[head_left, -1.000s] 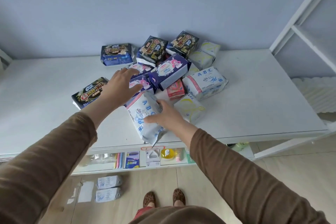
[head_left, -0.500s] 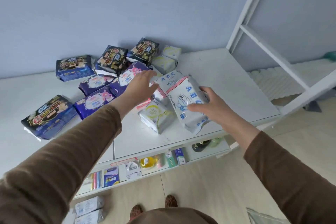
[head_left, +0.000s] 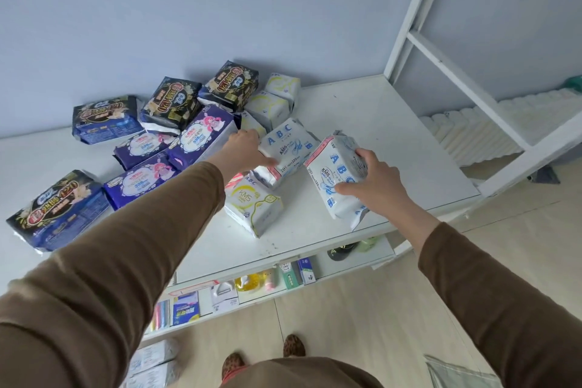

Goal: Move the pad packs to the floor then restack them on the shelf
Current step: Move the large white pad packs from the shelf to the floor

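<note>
Several pad packs lie on the white shelf top (head_left: 371, 123). My right hand (head_left: 370, 181) grips a white and blue ABC pack (head_left: 335, 176) tilted near the front right edge. My left hand (head_left: 245, 151) reaches to a second white ABC pack (head_left: 288, 148) in the middle and touches its left end; whether its fingers curl round the pack I cannot tell. A white and yellow pack (head_left: 252, 205) lies just in front. Purple packs (head_left: 201, 135) and dark blue packs (head_left: 59, 208) lie to the left and back. Two white packs (head_left: 154, 356) lie on the floor.
A lower shelf (head_left: 346, 264) holds small boxes and bottles. A white metal frame (head_left: 456, 72) rises at the right, with white rolls behind it. My feet stand on the pale wooden floor (head_left: 362, 318). A grey-blue wall backs the shelf.
My right hand has carried the ABC pack to the right along the front edge. My left hand has moved from the purple packs to the second ABC pack. The view has swung right.
</note>
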`<action>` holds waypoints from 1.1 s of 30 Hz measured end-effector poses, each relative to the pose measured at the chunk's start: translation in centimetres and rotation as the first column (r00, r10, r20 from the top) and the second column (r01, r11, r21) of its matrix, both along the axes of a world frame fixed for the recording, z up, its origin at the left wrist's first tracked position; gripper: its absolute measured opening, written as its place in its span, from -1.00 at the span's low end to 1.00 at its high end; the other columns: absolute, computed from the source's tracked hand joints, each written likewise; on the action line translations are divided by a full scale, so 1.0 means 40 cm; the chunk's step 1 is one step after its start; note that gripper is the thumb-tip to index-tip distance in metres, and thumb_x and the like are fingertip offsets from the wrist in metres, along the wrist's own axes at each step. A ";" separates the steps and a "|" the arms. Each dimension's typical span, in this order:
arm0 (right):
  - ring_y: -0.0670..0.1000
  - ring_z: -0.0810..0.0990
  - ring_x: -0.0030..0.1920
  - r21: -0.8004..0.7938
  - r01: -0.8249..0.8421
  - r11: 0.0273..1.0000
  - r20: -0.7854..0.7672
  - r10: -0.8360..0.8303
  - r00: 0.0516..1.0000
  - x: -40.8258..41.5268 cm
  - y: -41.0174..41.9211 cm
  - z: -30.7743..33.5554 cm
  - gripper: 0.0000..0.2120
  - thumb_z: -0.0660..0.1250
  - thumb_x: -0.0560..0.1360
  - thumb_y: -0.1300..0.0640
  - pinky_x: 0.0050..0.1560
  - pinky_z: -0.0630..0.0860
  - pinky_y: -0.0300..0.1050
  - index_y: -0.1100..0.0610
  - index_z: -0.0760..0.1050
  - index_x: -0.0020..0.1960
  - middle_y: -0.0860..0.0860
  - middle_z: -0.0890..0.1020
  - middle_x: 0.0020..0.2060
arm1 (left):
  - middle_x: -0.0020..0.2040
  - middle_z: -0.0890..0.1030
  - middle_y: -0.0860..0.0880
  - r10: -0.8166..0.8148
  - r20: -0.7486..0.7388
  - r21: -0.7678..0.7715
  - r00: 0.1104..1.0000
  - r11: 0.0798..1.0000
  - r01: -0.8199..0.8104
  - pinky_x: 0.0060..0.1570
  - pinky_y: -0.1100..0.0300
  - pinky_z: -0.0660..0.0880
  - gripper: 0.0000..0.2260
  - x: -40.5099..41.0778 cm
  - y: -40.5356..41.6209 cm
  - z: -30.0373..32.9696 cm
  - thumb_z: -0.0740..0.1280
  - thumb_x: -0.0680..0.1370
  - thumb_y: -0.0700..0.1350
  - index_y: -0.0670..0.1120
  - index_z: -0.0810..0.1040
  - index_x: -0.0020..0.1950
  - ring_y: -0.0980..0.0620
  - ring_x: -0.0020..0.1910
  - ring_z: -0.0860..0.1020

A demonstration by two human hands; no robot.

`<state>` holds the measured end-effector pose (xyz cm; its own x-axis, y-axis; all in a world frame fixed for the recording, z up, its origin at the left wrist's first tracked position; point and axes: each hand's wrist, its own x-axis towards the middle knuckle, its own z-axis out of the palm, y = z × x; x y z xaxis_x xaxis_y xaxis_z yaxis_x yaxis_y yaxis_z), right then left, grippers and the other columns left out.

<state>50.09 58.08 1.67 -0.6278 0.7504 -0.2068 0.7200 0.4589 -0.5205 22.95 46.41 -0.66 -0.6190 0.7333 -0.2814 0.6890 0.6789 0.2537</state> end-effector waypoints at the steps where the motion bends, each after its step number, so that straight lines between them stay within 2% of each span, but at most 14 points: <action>1: 0.12 0.42 0.09 0.019 -0.004 1.000 0.013 0.004 1.000 -0.003 0.007 -0.009 -0.21 0.47 0.33 -0.16 0.22 0.35 0.03 -0.03 0.20 0.43 0.04 0.51 0.12 | 0.26 0.45 -0.17 -0.030 -0.019 -0.043 0.999 0.999 0.029 0.23 -0.05 0.40 -0.17 0.000 0.007 0.001 0.46 0.29 0.38 -0.11 0.38 0.36 -0.21 0.29 0.38; 3: 0.14 0.42 0.09 0.040 -0.002 0.999 0.019 0.001 1.000 -0.005 0.018 -0.024 -0.22 0.47 0.31 -0.17 0.16 0.32 0.00 -0.02 0.20 0.42 0.05 0.50 0.09 | 0.27 0.42 -0.17 -0.076 -0.016 -0.085 0.997 0.994 0.074 0.26 -0.11 0.35 -0.10 0.008 0.018 0.000 0.47 0.22 0.42 -0.06 0.34 0.38 -0.23 0.30 0.35; 4: 0.14 0.41 0.09 0.044 0.000 0.999 0.019 -0.001 1.000 -0.004 0.022 -0.030 -0.22 0.46 0.31 -0.16 0.12 0.31 -0.01 -0.02 0.20 0.41 0.05 0.49 0.08 | 0.24 0.43 -0.13 -0.076 0.027 -0.072 0.997 0.994 0.078 0.22 -0.11 0.38 -0.09 0.016 0.021 -0.003 0.50 0.16 0.41 -0.03 0.32 0.34 -0.21 0.26 0.38; 7: 0.15 0.39 0.11 0.040 0.005 0.999 0.033 -0.007 0.999 0.010 0.030 -0.048 -0.21 0.45 0.30 -0.15 0.03 0.33 -0.03 -0.03 0.18 0.41 0.06 0.45 0.08 | 0.05 0.52 -0.01 0.020 0.278 0.003 0.960 1.000 -0.022 -0.09 0.03 0.55 -0.09 0.042 0.025 -0.014 0.61 0.03 0.27 0.06 0.20 0.21 -0.09 0.02 0.53; 9: 0.13 0.37 0.11 0.029 0.011 1.000 0.024 -0.012 1.000 0.023 0.033 -0.056 -0.19 0.46 0.30 -0.14 0.03 0.38 0.00 -0.06 0.15 0.43 0.05 0.41 0.10 | 0.00 0.53 0.03 0.048 0.369 0.034 0.928 0.997 -0.065 -0.08 0.04 0.54 0.01 0.055 0.033 -0.019 0.65 0.09 0.17 0.12 0.10 0.36 -0.07 -0.02 0.55; 11: 0.13 0.38 0.13 0.018 0.009 1.000 0.008 -0.009 1.000 0.035 0.033 -0.055 -0.17 0.47 0.30 -0.13 0.07 0.42 0.03 -0.08 0.13 0.44 0.03 0.40 0.14 | -0.04 0.52 0.08 0.067 0.389 0.110 0.919 0.987 -0.118 -0.09 0.12 0.48 0.05 0.059 0.041 -0.017 0.65 0.17 0.13 0.04 0.07 0.47 -0.02 -0.05 0.54; 13: 0.14 0.40 0.18 0.014 -0.001 1.000 -0.002 0.002 1.000 0.041 0.028 -0.049 -0.13 0.47 0.29 -0.14 0.12 0.46 0.07 -0.09 0.10 0.47 0.02 0.41 0.20 | -0.05 0.53 0.09 0.101 0.361 0.200 0.927 0.963 -0.183 -0.16 0.15 0.50 -0.06 0.062 0.040 -0.008 0.63 0.20 0.15 -0.06 0.21 0.41 0.03 -0.06 0.56; 16: 0.16 0.38 0.24 0.041 -0.002 0.999 -0.022 0.003 1.000 0.052 0.007 -0.039 -0.05 0.49 0.29 -0.15 0.07 0.41 0.07 -0.08 0.02 0.51 0.00 0.38 0.30 | 0.07 0.52 0.02 0.095 0.249 0.295 0.964 0.940 -0.169 0.03 0.02 0.54 -0.18 0.072 0.011 0.028 0.59 0.21 0.22 -0.04 0.31 0.32 -0.03 0.06 0.53; 19: 0.18 0.38 0.28 0.076 0.031 0.997 -0.050 -0.028 0.998 0.066 -0.022 -0.026 0.02 0.51 0.30 -0.16 0.09 0.39 0.06 0.00 -0.03 0.54 0.02 0.36 0.37 | 0.22 0.43 -0.06 0.075 0.129 0.376 0.989 0.919 -0.119 0.23 -0.09 0.43 -0.20 0.087 -0.033 0.073 0.56 0.27 0.21 -0.09 0.32 0.37 -0.09 0.22 0.41; 22: 0.19 0.42 0.23 0.134 0.046 0.990 -0.087 -0.034 0.996 0.089 -0.069 -0.003 -0.07 0.53 0.29 -0.14 0.10 0.41 0.03 0.09 0.12 0.47 0.08 0.40 0.28 | 0.33 0.39 -0.09 0.047 0.042 0.436 0.998 0.898 -0.060 0.31 -0.08 0.34 -0.17 0.109 -0.104 0.120 0.53 0.33 0.21 -0.09 0.27 0.45 -0.12 0.31 0.34; 26: 0.17 0.44 0.18 0.187 0.061 0.980 -0.148 -0.033 0.988 0.151 -0.172 0.025 -0.19 0.54 0.27 -0.14 0.16 0.45 0.06 0.16 0.26 0.35 0.11 0.43 0.21 | 0.39 0.37 -0.07 0.018 -0.051 0.436 0.999 0.900 0.006 0.36 -0.13 0.30 -0.13 0.160 -0.248 0.162 0.50 0.33 0.26 -0.05 0.22 0.50 -0.13 0.37 0.30; 29: 0.11 0.43 0.11 0.174 0.061 0.983 -0.158 -0.033 0.987 0.211 -0.274 0.026 -0.23 0.54 0.25 -0.18 0.02 0.43 0.00 0.14 0.29 0.27 0.05 0.43 0.12 | 0.36 0.39 -0.04 0.030 -0.058 0.466 0.998 0.885 0.001 0.31 -0.13 0.34 -0.14 0.218 -0.379 0.180 0.53 0.31 0.24 -0.03 0.23 0.48 -0.09 0.33 0.33; 33: 0.07 0.41 0.04 0.159 0.050 0.986 -0.131 -0.029 0.991 0.287 -0.412 0.004 -0.24 0.54 0.21 -0.21 -0.15 0.26 -0.12 0.05 0.27 0.24 -0.01 0.44 0.05 | 0.35 0.40 -0.05 0.063 -0.091 0.434 0.994 0.901 -0.017 0.29 -0.07 0.35 -0.12 0.303 -0.562 0.184 0.57 0.29 0.18 -0.05 0.24 0.48 -0.09 0.32 0.33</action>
